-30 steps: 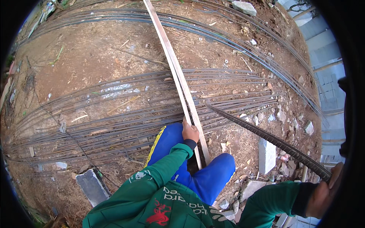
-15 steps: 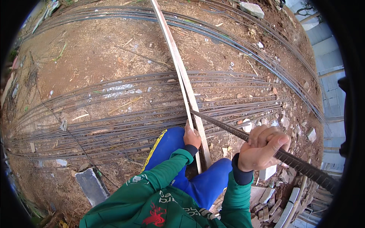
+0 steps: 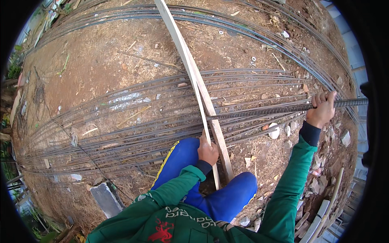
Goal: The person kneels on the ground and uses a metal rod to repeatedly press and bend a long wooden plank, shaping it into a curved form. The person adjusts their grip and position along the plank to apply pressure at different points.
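Note:
My right hand (image 3: 322, 109) is wrapped round a thick ribbed steel bar (image 3: 275, 109), arm stretched out to the right. The bar lies nearly level across the view. Its left end meets the long pale wooden boards (image 3: 186, 60), which run from the far edge down between my knees. Lower down the boards split into a narrow strip (image 3: 205, 123) and a wider one beside it. Closed on the narrow strip near my left knee is my left hand (image 3: 208, 152); some of its fingers are hidden behind the wood.
Several thin steel rods (image 3: 133, 135) spread over the dirt beneath the boards. A bundle of bluish rods (image 3: 259, 34) curves across the far side. A grey block (image 3: 106, 199) lies at lower left. Rubble and stones (image 3: 318, 186) and a pale pole (image 3: 330, 200) lie at right.
My right hand has swung away and to the right, turning the ribbed bar from slanting toward me to nearly level. My left hand stays on the strip.

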Demonstrator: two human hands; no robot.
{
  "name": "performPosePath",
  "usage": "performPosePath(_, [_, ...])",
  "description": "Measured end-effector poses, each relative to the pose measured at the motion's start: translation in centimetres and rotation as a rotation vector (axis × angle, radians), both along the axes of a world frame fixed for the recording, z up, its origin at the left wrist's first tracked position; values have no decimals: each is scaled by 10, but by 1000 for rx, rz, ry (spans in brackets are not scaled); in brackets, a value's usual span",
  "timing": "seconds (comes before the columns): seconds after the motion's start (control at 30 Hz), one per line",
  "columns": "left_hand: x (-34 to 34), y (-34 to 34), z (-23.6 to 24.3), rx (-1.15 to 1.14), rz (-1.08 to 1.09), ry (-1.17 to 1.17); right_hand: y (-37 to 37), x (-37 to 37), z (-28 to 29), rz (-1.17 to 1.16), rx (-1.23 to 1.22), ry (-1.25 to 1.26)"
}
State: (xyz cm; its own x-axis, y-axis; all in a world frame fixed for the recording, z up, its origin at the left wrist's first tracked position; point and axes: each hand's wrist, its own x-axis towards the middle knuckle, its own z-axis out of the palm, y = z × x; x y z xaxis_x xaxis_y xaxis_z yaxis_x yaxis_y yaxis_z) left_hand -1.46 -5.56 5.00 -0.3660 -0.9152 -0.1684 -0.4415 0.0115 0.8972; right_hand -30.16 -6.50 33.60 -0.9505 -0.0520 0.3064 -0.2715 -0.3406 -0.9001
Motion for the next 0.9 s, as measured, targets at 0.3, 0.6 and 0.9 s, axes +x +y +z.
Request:
performPosePath(0.3, [12,-3,-11,42,13,55,17,27,3,75,-4,51])
performPosePath(0.6, [11,-3,-9,22,1,62,30,-94,-58,-33,-10,-173])
performPosePath(0.9, [5,-1,6,204,98,9,42,87,24,110,-86,55])
